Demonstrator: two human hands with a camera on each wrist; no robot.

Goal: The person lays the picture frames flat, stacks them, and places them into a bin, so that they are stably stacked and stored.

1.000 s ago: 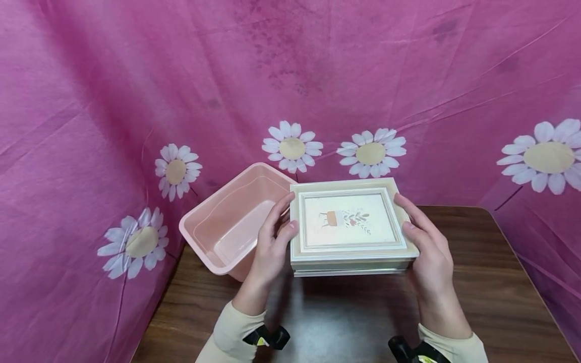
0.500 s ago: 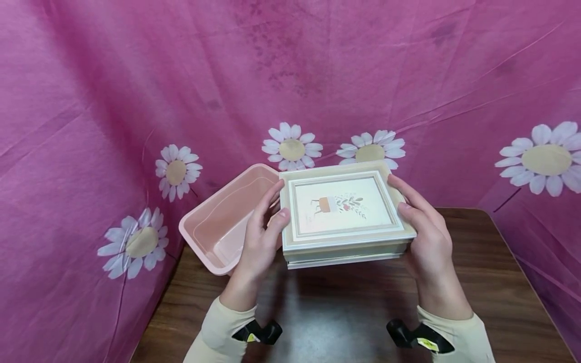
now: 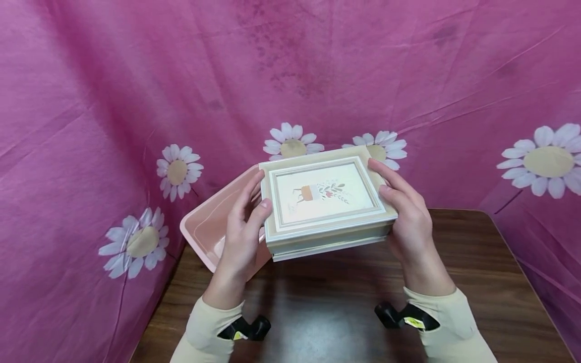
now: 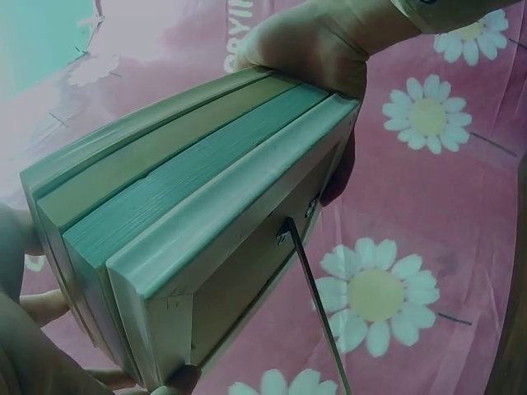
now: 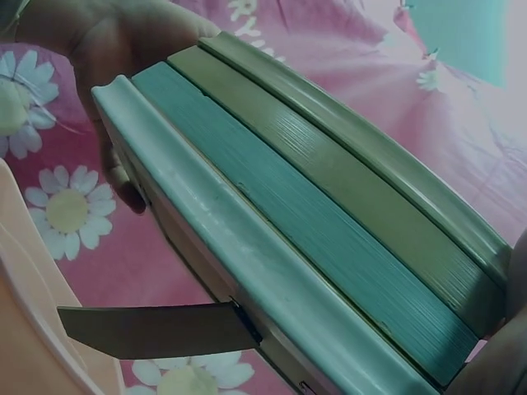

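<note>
Both hands hold a stack of cream-and-white picture frames [image 3: 324, 194] above the table. The upper one shows a print of a potted plant. My left hand [image 3: 240, 232] grips the left end, thumb on the front edge; my right hand [image 3: 410, 217] grips the right end the same way. Seen from below in the left wrist view, the lower picture frame [image 4: 235, 191] has a recessed back, from which a thin stand leg [image 4: 317, 304] juts out. That leg also sticks out in the right wrist view. Fingers under the stack are partly hidden in the head view.
Left of and behind the picture frames, a pink plastic bin [image 3: 201, 224] stands on the dark wooden table [image 3: 472, 262], partly covered by the stack in the head view. A pink cloth [image 3: 218, 75] with daisies hangs around the table.
Both hands have raised the stacked picture frames and carried them leftward, tilting the right end up. The stack now overlaps more of the bin in the head view.
</note>
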